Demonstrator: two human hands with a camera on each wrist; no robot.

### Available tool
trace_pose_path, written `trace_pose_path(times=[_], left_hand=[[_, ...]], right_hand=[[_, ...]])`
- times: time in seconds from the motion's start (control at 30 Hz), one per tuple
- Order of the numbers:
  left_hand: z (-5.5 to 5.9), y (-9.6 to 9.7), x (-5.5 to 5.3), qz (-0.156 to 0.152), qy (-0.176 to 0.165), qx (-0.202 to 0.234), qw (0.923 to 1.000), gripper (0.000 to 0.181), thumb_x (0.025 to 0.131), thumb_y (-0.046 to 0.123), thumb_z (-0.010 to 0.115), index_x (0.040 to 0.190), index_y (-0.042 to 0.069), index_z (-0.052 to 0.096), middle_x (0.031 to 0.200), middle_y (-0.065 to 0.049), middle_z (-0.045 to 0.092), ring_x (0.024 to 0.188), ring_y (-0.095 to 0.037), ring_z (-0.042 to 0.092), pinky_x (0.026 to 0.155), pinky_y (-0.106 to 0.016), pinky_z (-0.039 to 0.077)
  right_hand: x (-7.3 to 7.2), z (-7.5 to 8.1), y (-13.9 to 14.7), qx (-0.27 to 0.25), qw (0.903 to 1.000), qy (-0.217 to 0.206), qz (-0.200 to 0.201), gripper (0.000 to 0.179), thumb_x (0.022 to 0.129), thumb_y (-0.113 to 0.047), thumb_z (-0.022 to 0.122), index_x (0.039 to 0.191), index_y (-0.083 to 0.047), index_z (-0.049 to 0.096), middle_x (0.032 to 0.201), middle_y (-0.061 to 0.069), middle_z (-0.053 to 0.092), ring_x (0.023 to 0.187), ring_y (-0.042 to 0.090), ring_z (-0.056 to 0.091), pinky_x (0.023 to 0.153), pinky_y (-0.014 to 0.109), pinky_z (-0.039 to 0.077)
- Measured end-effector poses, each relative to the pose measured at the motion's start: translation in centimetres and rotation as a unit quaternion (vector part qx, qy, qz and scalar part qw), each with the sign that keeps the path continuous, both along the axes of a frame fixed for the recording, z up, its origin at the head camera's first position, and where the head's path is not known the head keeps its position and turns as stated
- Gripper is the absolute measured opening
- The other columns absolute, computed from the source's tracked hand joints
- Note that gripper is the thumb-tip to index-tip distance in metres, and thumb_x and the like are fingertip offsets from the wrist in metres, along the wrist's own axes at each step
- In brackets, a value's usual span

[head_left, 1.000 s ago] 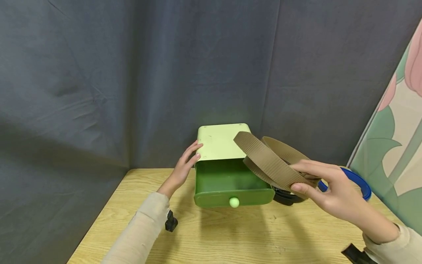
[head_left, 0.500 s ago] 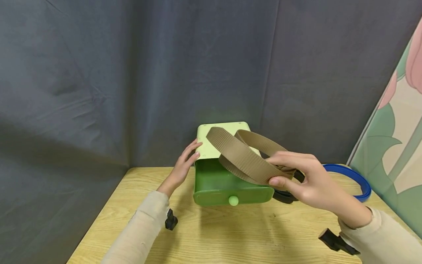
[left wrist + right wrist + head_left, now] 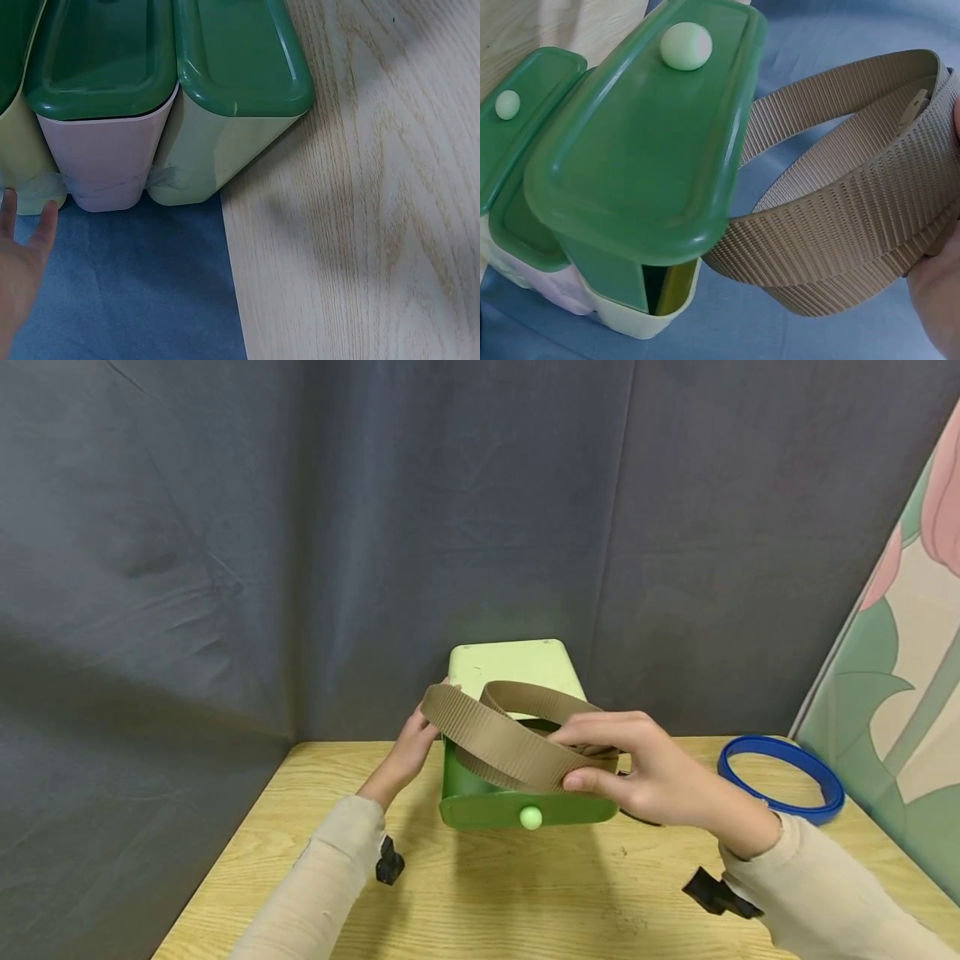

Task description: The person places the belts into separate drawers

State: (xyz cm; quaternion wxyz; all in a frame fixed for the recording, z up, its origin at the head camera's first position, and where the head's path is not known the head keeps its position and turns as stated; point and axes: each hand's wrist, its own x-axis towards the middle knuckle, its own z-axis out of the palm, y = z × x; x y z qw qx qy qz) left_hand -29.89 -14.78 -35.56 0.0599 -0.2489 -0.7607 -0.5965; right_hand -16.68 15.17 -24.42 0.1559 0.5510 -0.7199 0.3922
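Belt (image 3: 513, 747) pinched in my right hand (image 3: 637, 768) by pulled-out drawer (image 3: 483, 812); left hand (image 3: 408, 752) straight-fingered at box (image 3: 517, 662). Wide loops could snag its rim if tilted.

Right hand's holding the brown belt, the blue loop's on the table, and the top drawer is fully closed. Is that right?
Not quite: the top drawer is pulled open, as the head view shows. The right hand does hold the brown belt, and the blue loop is on the table.
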Motion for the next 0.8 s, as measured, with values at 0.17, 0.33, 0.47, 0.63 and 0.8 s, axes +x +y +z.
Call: trace_pose_path(times=[0.17,0.33,0.47,0.63,0.8], left_hand=[[0.0,0.1,0.0,-0.002,0.0,0.005,1.0,0.048,0.107,0.027,0.04,0.151,0.008,0.041,0.164,-0.003,0.017,0.15,-0.026,0.013,0.113,-0.058,0.024],[0.2,0.1,0.0,-0.013,0.001,0.002,0.9999,0.045,0.108,0.018,0.039,0.151,0.004,0.038,0.165,-0.008,0.013,0.15,-0.03,0.009,0.113,-0.061,0.023],[1.4,0.2,0.9,-0.023,0.0,-0.002,0.9997,0.045,0.108,0.012,0.04,0.151,-0.002,0.036,0.164,-0.016,0.01,0.15,-0.033,0.009,0.117,-0.057,0.015],[2.8,0.4,2.2,-0.026,-0.005,-0.008,0.9996,0.047,0.107,0.013,0.041,0.151,-0.003,0.035,0.164,-0.017,0.01,0.15,-0.033,0.009,0.116,-0.057,0.016],[2.9,0.4,2.6,-0.028,0.001,-0.018,0.9995,0.047,0.107,0.016,0.04,0.152,0.0,0.035,0.164,-0.016,0.01,0.15,-0.033,0.008,0.114,-0.062,0.019]], right_hand=[[-0.8,-0.5,0.0,0.018,0.9996,-0.022,-0.005,0.037,0.086,0.002,0.073,0.118,-0.015,0.07,0.101,-0.007,0.069,0.076,0.008,0.06,0.062,0.025,0.054],[-1.5,-0.9,0.1,0.028,0.999,-0.033,-0.007,0.037,0.086,0.003,0.073,0.117,-0.015,0.07,0.1,-0.006,0.069,0.074,0.008,0.06,0.062,0.025,0.053],[-1.9,-1.1,0.1,0.041,0.9982,-0.045,0.0,0.031,0.088,0.0,0.072,0.117,-0.012,0.07,0.1,-0.004,0.068,0.074,0.01,0.06,0.063,0.026,0.053],[-2.4,-1.3,0.2,0.057,0.9954,-0.077,0.005,0.029,0.089,-0.002,0.072,0.116,-0.011,0.07,0.1,-0.003,0.068,0.076,0.011,0.062,0.065,0.028,0.054],[-2.7,-1.4,0.4,0.065,0.9904,-0.12,0.021,0.028,0.09,0.0,0.071,0.117,-0.008,0.069,0.098,-0.001,0.069,0.074,0.01,0.062,0.063,0.03,0.055]])
